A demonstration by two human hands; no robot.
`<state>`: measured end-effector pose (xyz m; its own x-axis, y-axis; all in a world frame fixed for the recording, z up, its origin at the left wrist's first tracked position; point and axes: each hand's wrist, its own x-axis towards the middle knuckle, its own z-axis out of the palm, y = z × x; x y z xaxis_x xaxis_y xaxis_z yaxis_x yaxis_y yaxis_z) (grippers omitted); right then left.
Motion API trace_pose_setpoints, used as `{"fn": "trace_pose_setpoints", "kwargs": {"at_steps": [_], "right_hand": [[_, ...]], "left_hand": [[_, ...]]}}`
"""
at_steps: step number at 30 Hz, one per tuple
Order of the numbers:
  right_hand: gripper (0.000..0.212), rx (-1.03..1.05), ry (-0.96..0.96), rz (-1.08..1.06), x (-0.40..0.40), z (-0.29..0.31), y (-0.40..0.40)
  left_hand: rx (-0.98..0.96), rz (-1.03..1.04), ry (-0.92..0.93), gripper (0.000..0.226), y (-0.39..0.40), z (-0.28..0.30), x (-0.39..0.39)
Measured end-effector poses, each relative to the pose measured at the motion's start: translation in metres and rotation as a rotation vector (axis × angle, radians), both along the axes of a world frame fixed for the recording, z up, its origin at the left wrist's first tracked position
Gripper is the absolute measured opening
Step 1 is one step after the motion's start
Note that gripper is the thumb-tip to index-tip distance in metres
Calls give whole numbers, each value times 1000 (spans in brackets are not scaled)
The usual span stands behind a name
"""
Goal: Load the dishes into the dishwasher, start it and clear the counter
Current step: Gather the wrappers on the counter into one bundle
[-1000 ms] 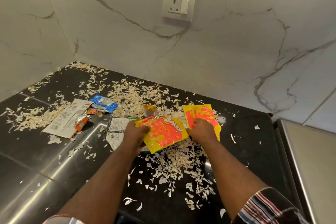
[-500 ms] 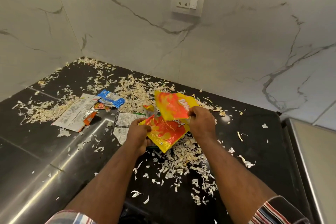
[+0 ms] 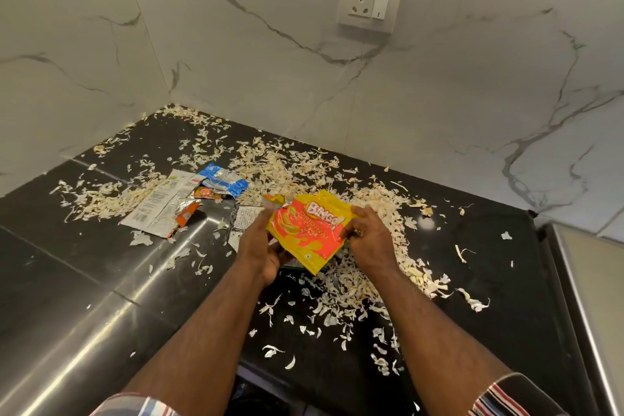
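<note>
Gripped from both sides: yellow-orange snack packet (image 3: 305, 233), pinched by left hand (image 3: 261, 246) and right hand (image 3: 369, 241), held above black counter (image 3: 101, 280). Peel scraps (image 3: 287, 169) scattered all around. Torn wrappers (image 3: 189, 199) seen left, near wall; socket (image 3: 369, 2) above.

Two hands (image 3: 260, 246) (image 3: 369, 241), one socket (image 3: 370, 2) (peels (image 3: 283, 165) beyond counting).

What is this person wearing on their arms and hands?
Both forearms are bare. Short striped sleeves show at the bottom edge: the left sleeve has pale, blue and red stripes, the right sleeve is dark with red, white and blue stripes. No gloves. The right hand has a ring on one finger; the left hand shows none.
</note>
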<state>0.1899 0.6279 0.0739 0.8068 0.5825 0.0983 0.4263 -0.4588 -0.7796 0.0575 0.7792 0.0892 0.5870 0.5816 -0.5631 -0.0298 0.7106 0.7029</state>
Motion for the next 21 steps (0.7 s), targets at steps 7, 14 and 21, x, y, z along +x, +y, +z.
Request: {"fn": "trace_pose_setpoints", "kwargs": {"at_steps": [7,14,21], "right_hand": [[51,392,706,-323,-21,10,32],[32,342,812,-203,-44,10,59],[57,188,911,14,-65,3,83]], "left_hand": [[-8,171,-86,45,13,-6,-13],[78,-32,-29,42,24,-6,-48],[97,-175,107,34,54,-14,-86]]}}
